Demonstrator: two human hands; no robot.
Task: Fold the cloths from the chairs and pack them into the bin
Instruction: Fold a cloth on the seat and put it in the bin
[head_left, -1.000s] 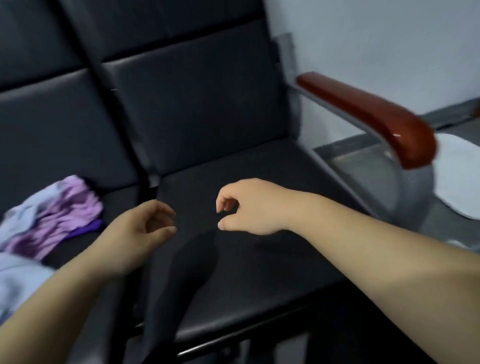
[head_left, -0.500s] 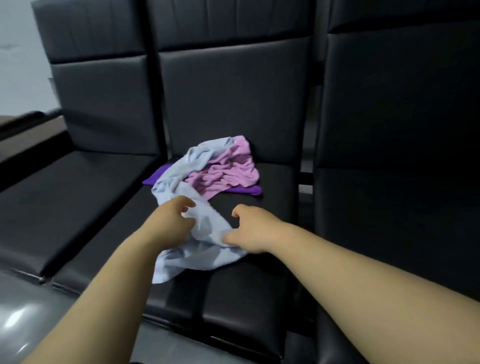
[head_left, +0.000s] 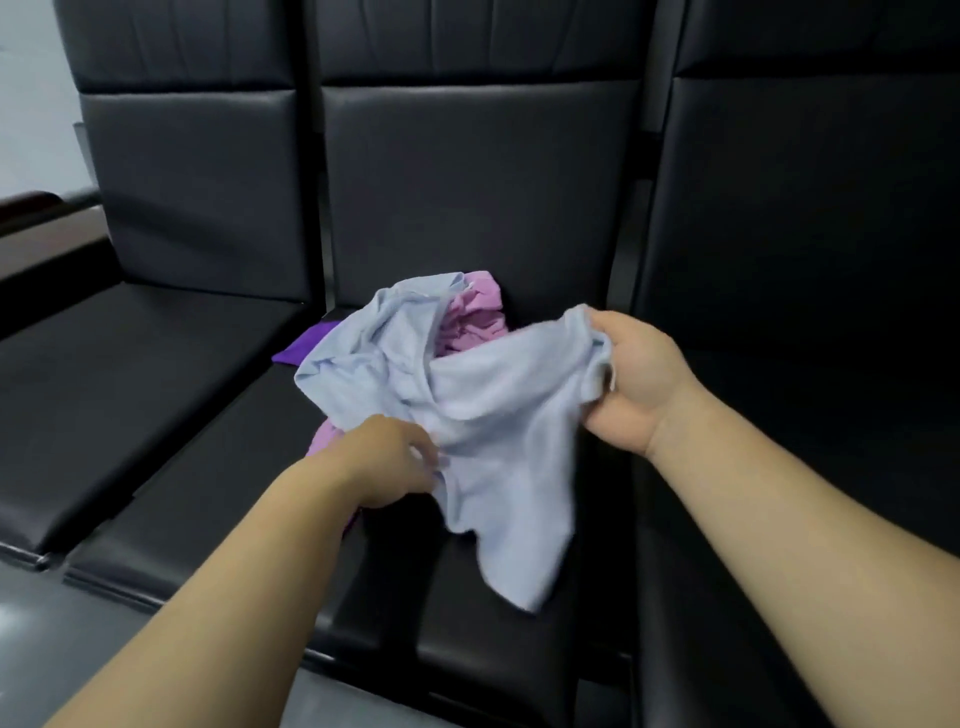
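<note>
A crumpled light blue cloth (head_left: 498, 415) is lifted off the middle black chair seat (head_left: 395, 613). My right hand (head_left: 631, 384) grips its right edge, fingers curled round the fabric. My left hand (head_left: 395, 462) holds the cloth lower down at its left side; its fingertips are blurred against the fabric. Behind the blue cloth a pink cloth (head_left: 475, 322) lies bunched on the seat, and a purple cloth (head_left: 306, 345) pokes out at the left under the pile. No bin is in view.
A row of black padded chairs fills the view: a left seat (head_left: 130, 374), the middle one, and a right chair (head_left: 810, 260). Grey floor (head_left: 78, 639) shows at the lower left, a white wall (head_left: 31, 104) at the upper left.
The view swung from the armrest chair to the cloth pile. Both hands took hold of the blue cloth, and now it is raised, with my right hand pulling its edge out to the right.
</note>
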